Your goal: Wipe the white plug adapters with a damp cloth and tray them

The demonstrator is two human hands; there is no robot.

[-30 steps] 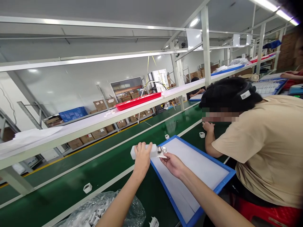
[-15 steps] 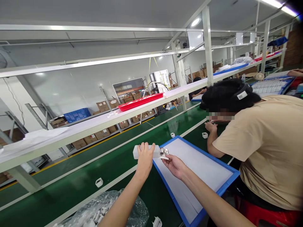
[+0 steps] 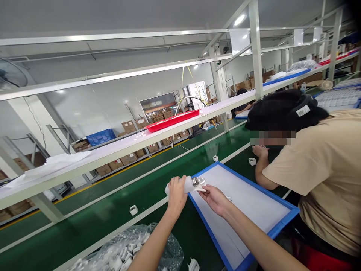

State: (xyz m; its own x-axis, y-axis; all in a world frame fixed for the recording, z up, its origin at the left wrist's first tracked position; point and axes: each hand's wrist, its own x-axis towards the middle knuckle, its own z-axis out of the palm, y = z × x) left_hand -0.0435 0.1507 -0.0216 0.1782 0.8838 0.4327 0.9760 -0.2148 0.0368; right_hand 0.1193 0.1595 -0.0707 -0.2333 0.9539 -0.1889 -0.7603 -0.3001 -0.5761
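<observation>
A whitish translucent bottle (image 3: pixel 188 185) with a shiny metal neck lies almost level in my left hand (image 3: pixel 177 192), whose fingers wrap over it. At the bottle's neck end, my right hand (image 3: pixel 213 198) pinches a small white piece (image 3: pixel 200 187) between thumb and fingers. The piece is close against the metal neck; its exact shape is too small to tell. Both hands are above the near left edge of a blue-framed tray (image 3: pixel 210 235) with a white surface.
Green belt (image 3: pixel 98 216) carries small white square parts (image 3: pixel 133 210). A clear plastic bag (image 3: pixel 176 250) of white pieces lies at the front. A person in a beige shirt (image 3: pixel 310 158) bends over at the right. A red tray (image 3: pixel 172 120) rests on the shelf above.
The view has shifted, so the scene sits farther right. The bottle's neck end now points more toward me, and both hands keep their holds. White parts on the belt appear farther right.
</observation>
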